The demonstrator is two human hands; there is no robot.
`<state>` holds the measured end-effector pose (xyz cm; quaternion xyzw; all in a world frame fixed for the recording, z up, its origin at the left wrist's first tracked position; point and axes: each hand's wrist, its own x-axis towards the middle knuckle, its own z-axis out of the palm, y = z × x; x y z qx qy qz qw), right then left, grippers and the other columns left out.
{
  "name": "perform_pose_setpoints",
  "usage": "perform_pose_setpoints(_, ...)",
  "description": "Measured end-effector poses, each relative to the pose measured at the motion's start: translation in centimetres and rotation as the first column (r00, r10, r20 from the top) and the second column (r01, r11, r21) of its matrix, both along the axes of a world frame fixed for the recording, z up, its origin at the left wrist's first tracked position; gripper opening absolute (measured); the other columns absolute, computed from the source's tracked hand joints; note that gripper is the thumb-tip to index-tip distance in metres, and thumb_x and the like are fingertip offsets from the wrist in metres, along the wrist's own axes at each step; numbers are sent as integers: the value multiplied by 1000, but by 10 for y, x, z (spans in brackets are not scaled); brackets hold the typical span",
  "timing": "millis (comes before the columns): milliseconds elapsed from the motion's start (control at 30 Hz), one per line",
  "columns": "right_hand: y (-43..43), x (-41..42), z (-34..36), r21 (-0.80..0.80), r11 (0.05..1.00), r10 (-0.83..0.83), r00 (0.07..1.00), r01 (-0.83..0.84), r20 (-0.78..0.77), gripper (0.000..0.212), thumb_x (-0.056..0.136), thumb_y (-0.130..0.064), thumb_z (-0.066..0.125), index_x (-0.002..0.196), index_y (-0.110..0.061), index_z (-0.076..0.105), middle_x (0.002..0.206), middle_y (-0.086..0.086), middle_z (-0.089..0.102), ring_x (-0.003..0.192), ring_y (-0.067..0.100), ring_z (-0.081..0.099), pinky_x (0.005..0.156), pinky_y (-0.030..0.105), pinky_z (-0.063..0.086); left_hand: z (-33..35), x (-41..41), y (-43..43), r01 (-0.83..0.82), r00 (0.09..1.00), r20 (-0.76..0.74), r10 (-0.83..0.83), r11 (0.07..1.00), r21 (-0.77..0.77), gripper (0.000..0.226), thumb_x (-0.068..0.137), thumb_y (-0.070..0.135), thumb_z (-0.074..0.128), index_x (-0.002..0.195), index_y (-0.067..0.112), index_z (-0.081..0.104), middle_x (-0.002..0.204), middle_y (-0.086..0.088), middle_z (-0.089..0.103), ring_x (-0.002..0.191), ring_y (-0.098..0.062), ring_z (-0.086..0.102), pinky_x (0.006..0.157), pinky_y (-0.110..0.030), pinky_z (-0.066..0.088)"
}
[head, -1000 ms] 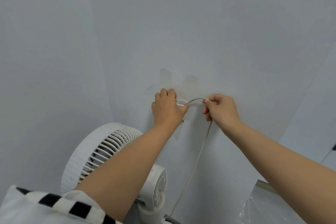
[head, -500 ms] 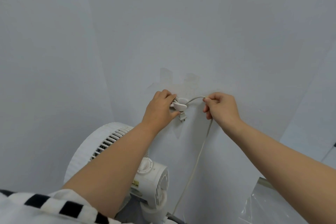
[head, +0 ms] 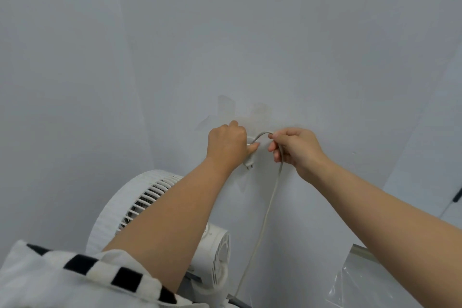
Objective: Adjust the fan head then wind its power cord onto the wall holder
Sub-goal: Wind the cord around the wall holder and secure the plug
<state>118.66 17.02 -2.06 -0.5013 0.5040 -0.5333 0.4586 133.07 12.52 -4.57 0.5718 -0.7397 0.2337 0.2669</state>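
Observation:
A white fan (head: 140, 197) stands below my arms, its grille turned away to the left and its motor housing (head: 217, 255) toward me. Its grey power cord (head: 265, 212) rises along the wall to my right hand (head: 297, 150), which pinches it. From there the cord arcs left to the wall holder (head: 250, 138), mostly hidden behind my left hand (head: 228, 145). My left hand is closed over the holder and the wound cord. The white plug (head: 248, 164) pokes out just below that hand.
Pale wall fills the view, with a corner seam on the left and faint tape marks (head: 260, 110) above the holder. Clear plastic sheeting over a metal bar (head: 360, 250) sits at the lower right. My striped sleeve (head: 82, 280) covers the lower left.
My left hand has turned over the holder, covering the white clip seen half a second ago. The plug now hangs out below it. My right hand holds the cord in nearly the same place.

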Motion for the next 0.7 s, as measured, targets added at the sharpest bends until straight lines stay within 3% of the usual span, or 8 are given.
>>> perform_pose_setpoints(100,-3,-4,1,32,998,63,998,-62,-31,22,91,3,48,78,-6,63,66,9,61,55,17,52,53,24,47,5,11,-8,51,978,-207,-12,982,184,44,83,50,58,83,7,66,86,-5,62,81,-25,60,63,-31,37)
perform_pose_setpoints(200,-6,-11,0,27,996,88,989,-85,-116,24,89,3,53,75,-11,67,72,5,62,65,15,54,57,22,41,8,35,-9,151,884,-466,-32,963,221,15,82,22,62,87,11,71,94,-4,69,92,-22,62,78,-28,43)
perform_pose_setpoints(333,-8,-12,6,45,998,58,984,-51,-166,15,85,3,60,76,-5,69,57,0,55,51,12,41,48,22,33,2,41,10,318,804,-581,-128,918,237,16,81,5,57,78,10,72,79,-5,68,76,-19,60,71,-26,43)
perform_pose_setpoints(367,-8,-12,8,60,997,52,986,-43,-155,14,84,3,61,75,-4,68,57,3,53,45,11,41,44,21,34,0,35,17,440,741,-660,-123,831,339,17,82,4,56,77,10,71,74,-4,66,71,-17,59,68,-25,44)
perform_pose_setpoints(433,-9,-11,12,90,995,56,992,-45,-117,16,84,4,61,71,-3,65,63,8,53,36,7,45,39,18,40,-2,21,31,674,622,-783,-22,524,521,18,87,2,54,91,10,70,80,0,68,78,-11,62,72,-22,47)
perform_pose_setpoints(533,-12,-11,13,106,993,54,997,-47,-61,15,86,6,58,73,0,63,63,10,53,35,5,51,41,17,48,-9,3,37,800,564,-825,38,222,557,24,90,3,50,103,18,64,100,4,68,103,-6,58,91,-25,42)
perform_pose_setpoints(600,-13,-11,14,108,993,50,998,-45,-44,12,86,5,59,75,2,62,63,11,53,36,5,52,42,17,50,-9,-5,38,842,493,-866,80,208,498,16,91,7,52,94,19,63,90,4,70,97,-7,60,90,-25,43)
perform_pose_setpoints(700,-12,-10,14,94,993,66,998,-64,-14,11,86,5,60,75,2,62,63,13,54,37,6,55,44,18,52,-4,-10,39,838,427,-899,102,329,435,17,89,10,58,72,14,58,61,3,66,63,-7,62,67,-18,51)
